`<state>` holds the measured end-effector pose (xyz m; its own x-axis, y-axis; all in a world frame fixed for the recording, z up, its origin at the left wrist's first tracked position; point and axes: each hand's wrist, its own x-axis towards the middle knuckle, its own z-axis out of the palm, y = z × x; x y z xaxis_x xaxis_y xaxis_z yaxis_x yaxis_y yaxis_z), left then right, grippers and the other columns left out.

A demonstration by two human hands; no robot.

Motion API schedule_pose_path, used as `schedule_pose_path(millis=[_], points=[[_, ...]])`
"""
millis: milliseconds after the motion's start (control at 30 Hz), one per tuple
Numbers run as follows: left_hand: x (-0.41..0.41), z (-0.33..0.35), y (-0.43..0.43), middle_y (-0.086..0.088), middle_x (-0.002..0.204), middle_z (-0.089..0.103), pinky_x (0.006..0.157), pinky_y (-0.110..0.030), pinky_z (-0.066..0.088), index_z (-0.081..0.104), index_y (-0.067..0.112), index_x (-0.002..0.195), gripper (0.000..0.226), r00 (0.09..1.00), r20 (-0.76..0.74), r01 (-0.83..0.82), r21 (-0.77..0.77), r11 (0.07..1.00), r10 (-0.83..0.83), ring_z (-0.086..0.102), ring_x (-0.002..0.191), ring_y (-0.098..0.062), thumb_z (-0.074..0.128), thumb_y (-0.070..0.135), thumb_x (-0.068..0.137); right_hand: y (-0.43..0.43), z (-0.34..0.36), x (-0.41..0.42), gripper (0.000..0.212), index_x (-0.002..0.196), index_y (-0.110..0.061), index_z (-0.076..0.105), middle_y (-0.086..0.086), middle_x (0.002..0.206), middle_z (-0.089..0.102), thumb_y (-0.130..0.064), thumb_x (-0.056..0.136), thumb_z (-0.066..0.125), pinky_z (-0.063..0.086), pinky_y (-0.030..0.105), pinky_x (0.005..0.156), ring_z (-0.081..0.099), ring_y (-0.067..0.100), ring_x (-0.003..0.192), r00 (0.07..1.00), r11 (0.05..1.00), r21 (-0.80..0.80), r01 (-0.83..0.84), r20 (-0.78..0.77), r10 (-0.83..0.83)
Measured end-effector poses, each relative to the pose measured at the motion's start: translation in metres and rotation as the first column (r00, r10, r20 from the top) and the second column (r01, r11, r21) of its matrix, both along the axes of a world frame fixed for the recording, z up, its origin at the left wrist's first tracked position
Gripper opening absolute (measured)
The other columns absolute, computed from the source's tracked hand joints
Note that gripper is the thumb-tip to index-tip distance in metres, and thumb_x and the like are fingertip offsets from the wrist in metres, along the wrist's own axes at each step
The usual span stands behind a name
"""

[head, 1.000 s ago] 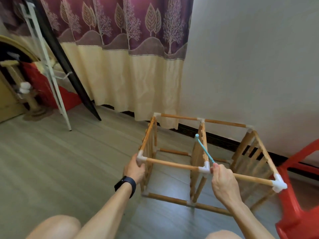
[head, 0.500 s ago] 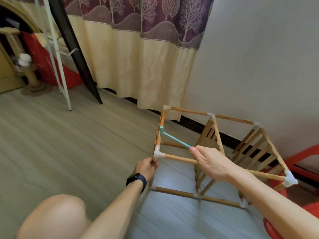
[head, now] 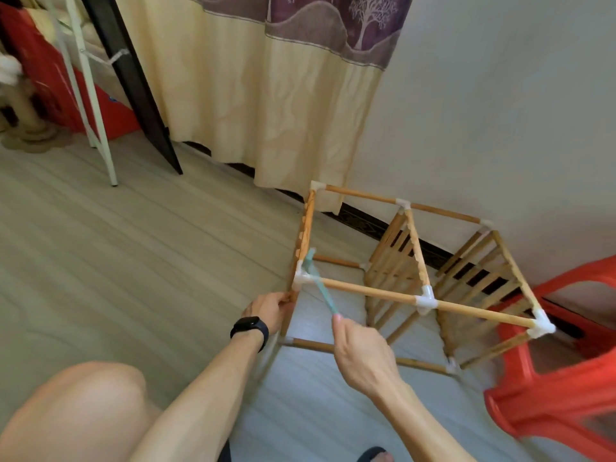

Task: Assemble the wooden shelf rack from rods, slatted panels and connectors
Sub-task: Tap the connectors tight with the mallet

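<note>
The rack [head: 376,295] is lying on its side on the floor [head: 133,261], close against the wall [head: 500,128] and just beside a red stool [head: 566,395]. Its near-left post [head: 284,331] is being gripped by the left hand [head: 268,311], the fingers being curled round it just below the white corner connector [head: 301,279]. A teal hammer [head: 323,293] is being held by the right hand [head: 363,358], the fingers being wrapped round the lower end of the handle; the head is being blurred by motion right at that connector, so contact cannot be told.

The frame is being judged as light and easily shifted across the floor, so it is probably being braced against each tap. The rods look stiff, yet the push-fit joints are likely being held by friction alone and could be knocked loose or skewed. Hold is best being taken on a post or rod near a connector, not on the thin slats [head: 393,261], which are being judged the weakest parts.
</note>
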<state>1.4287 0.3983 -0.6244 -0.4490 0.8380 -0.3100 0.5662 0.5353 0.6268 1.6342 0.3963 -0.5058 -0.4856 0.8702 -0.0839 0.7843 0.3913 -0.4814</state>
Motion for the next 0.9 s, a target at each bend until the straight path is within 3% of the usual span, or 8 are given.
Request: schedule_pose_path(millis=[67,167,200,333,467,633,800,900], points=[[0.001,-0.001,0.0,-0.002,0.114,0.071,0.065,-0.03,0.041,0.063,0.047,0.124,0.031,1.0,-0.009,0.009,-0.005,1.0,-0.009,0.065,0.098,-0.031,0.043,0.051,0.101,0.003,-0.001,0.0,0.051,0.068,-0.021,0.043,0.002,0.066,0.059,-0.047,0.105,0.019,0.049,0.047,0.065,0.057,0.026,0.066,0.999,0.999,0.005,0.036,-0.041,-0.036],[0.0,-0.001,-0.002,-0.002,0.112,0.071,0.065,-0.03,0.042,0.061,0.047,0.128,0.032,1.0,-0.005,0.001,-0.005,1.0,-0.001,0.064,0.093,-0.029,0.042,0.049,0.102,0.001,0.009,-0.001,0.049,0.071,-0.018,0.046,-0.005,0.054,0.046,-0.044,0.106,0.023,0.042,0.042,0.051,0.045,0.012,0.05,0.874,0.99,0.112,0.086,-0.485,-0.021],[0.0,-0.001,-0.002,-0.002,0.111,0.07,0.064,-0.03,0.041,0.06,0.047,0.129,0.033,1.0,-0.003,0.002,-0.005,1.0,-0.002,0.063,0.091,-0.028,0.042,0.049,0.102,0.002,0.009,0.0,0.049,0.072,-0.019,0.046,-0.006,0.055,0.046,-0.045,0.106,0.021,0.042,0.039,0.051,0.045,0.011,0.05,0.876,0.992,0.11,0.064,-0.483,-0.003],[0.004,0.004,-0.004,-0.002,0.11,0.07,0.06,-0.029,0.038,0.06,0.047,0.129,0.033,1.0,-0.016,0.004,-0.017,1.0,-0.004,0.061,0.089,-0.027,0.041,0.048,0.103,0.006,0.001,0.004,0.052,0.07,-0.018,0.045,-0.001,0.066,0.055,-0.047,0.106,0.02,0.046,0.045,0.065,0.053,0.018,0.063,1.0,0.998,-0.058,0.006,-0.009,-0.007],[0.004,0.004,-0.005,0.001,0.097,0.066,0.057,-0.028,0.037,0.061,0.047,0.129,0.032,1.0,0.013,0.002,-0.022,1.0,-0.001,0.06,0.084,-0.025,0.041,0.049,0.103,0.008,0.008,0.006,0.047,0.07,-0.014,0.045,-0.003,0.055,0.044,-0.039,0.107,0.029,0.039,0.043,0.054,0.04,0.01,0.05,0.91,0.998,0.046,0.046,-0.415,-0.023],[0.001,0.028,-0.002,-0.003,0.108,0.066,0.061,-0.029,0.044,0.055,0.04,0.136,0.043,0.999,0.043,0.005,-0.043,0.999,-0.003,0.058,0.081,-0.023,0.04,0.02,0.101,0.048,0.01,0.008,0.046,0.072,-0.014,0.047,0.002,0.066,0.052,-0.038,0.106,0.03,0.042,0.033,0.058,0.05,0.014,0.061,0.931,0.989,0.079,0.125,-0.354,-0.09],[-0.009,0.073,0.043,-0.01,0.137,0.057,0.095,-0.038,0.048,0.039,0.022,0.15,0.046,0.968,0.126,-0.238,0.175,0.955,0.218,0.057,0.121,-0.03,0.04,0.026,0.104,0.1,0.005,0.006,0.05,0.081,-0.015,0.055,0.003,0.079,0.06,-0.046,0.105,0.024,0.051,0.045,0.073,0.058,0.018,0.075,0.942,0.975,0.077,0.21,-0.283,-0.18],[0.002,0.099,0.065,-0.007,0.154,0.041,0.106,-0.033,0.037,0.033,0.017,0.154,0.051,0.994,0.062,-0.101,0.271,0.957,0.087,0.043,0.138,-0.026,0.042,0.03,0.105,0.108,-0.001,0.009,0.051,0.083,-0.017,0.054,0.001,0.081,0.064,-0.048,0.106,0.02,0.05,0.043,0.075,0.06,0.016,0.076,0.959,0.972,-0.032,0.231,-0.164,-0.233]])
